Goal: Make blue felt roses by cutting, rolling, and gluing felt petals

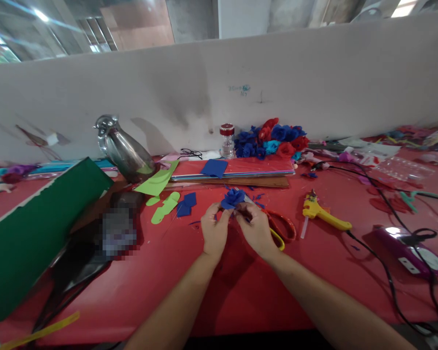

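A blue paper flower (232, 197) is pinched between both hands above the red table (175, 291). My left hand (215, 228) grips its lower left side with thumb and fingers. From the other side my right hand (256, 226) presses on its petals, fingers closed. Under and beside the right hand lie scissors with orange handles (286, 223) and another tool with a yellow handle (277, 239), both partly hidden. Blue paper pieces (186, 205) and light green cut shapes (164, 209) rest left of the hands. Small blue scraps are scattered around.
A yellow glue gun (323, 214) lies at right, its black cord running near a purple power strip (412, 250). Behind are stacked coloured sheets (255, 167), finished flowers (286, 141), a jar (227, 141) and a metal jug (126, 150). A green board (44, 233) stands left.
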A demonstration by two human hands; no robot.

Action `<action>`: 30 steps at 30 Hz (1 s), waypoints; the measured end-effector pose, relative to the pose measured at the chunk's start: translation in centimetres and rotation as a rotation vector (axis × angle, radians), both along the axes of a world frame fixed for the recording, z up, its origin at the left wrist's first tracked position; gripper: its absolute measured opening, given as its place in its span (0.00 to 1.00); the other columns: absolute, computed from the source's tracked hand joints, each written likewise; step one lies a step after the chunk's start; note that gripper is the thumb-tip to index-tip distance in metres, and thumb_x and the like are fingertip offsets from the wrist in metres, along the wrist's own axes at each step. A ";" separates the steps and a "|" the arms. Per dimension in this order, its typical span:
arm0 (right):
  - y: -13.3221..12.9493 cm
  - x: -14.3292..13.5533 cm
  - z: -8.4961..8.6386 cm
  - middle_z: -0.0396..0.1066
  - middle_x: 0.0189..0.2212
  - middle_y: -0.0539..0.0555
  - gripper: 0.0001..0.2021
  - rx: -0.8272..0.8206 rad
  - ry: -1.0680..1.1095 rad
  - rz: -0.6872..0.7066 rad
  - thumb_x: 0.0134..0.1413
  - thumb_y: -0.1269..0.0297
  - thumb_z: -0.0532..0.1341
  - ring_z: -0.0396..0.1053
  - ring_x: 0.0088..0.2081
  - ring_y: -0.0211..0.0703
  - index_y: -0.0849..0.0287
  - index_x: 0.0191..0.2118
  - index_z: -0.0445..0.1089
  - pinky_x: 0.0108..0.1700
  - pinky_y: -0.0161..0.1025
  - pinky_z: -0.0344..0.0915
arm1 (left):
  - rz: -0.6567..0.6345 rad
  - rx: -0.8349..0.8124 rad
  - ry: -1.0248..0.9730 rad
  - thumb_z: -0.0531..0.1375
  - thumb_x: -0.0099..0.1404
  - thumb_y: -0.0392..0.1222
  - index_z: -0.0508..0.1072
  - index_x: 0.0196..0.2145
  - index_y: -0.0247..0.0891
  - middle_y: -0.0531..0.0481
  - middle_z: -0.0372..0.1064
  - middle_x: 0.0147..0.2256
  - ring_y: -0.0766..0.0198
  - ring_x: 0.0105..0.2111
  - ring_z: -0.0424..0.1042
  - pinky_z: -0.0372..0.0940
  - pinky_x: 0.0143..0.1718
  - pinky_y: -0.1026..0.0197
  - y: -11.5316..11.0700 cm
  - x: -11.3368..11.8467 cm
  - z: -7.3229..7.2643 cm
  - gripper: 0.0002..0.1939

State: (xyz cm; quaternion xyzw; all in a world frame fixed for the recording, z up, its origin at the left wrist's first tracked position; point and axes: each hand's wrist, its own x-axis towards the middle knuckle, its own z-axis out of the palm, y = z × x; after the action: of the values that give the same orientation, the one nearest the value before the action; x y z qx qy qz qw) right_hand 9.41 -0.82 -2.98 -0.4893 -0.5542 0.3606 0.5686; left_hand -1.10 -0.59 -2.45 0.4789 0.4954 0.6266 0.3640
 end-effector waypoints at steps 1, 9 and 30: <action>0.0 0.0 0.1 0.76 0.31 0.54 0.05 0.010 -0.006 0.001 0.48 0.63 0.59 0.72 0.35 0.48 0.55 0.31 0.71 0.42 0.46 0.68 | -0.007 -0.002 0.002 0.62 0.55 0.43 0.78 0.30 0.38 0.50 0.76 0.31 0.61 0.34 0.71 0.64 0.43 0.60 0.0 0.0 0.1 0.07; 0.0 -0.1 0.3 0.74 0.28 0.53 0.06 0.005 -0.004 0.043 0.49 0.62 0.59 0.71 0.33 0.47 0.56 0.31 0.71 0.40 0.43 0.67 | -0.078 -0.060 -0.081 0.62 0.56 0.45 0.81 0.31 0.38 0.50 0.76 0.31 0.62 0.35 0.70 0.64 0.42 0.60 0.3 -0.1 -0.7 0.10; 0.9 0.6 0.8 0.77 0.32 0.50 0.08 0.099 0.049 0.183 0.51 0.62 0.60 0.72 0.39 0.48 0.52 0.33 0.76 0.49 0.47 0.67 | -0.196 0.032 -0.132 0.67 0.51 0.43 0.81 0.29 0.41 0.47 0.77 0.37 0.58 0.41 0.71 0.63 0.50 0.54 0.5 -0.1 -0.4 0.06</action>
State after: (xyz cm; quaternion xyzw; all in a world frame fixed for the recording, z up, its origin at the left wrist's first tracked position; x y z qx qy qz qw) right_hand 10.00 0.06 -2.23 -0.3988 -0.5997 0.3952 0.5701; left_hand -1.22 -0.09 -2.85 0.4887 0.4111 0.6261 0.4474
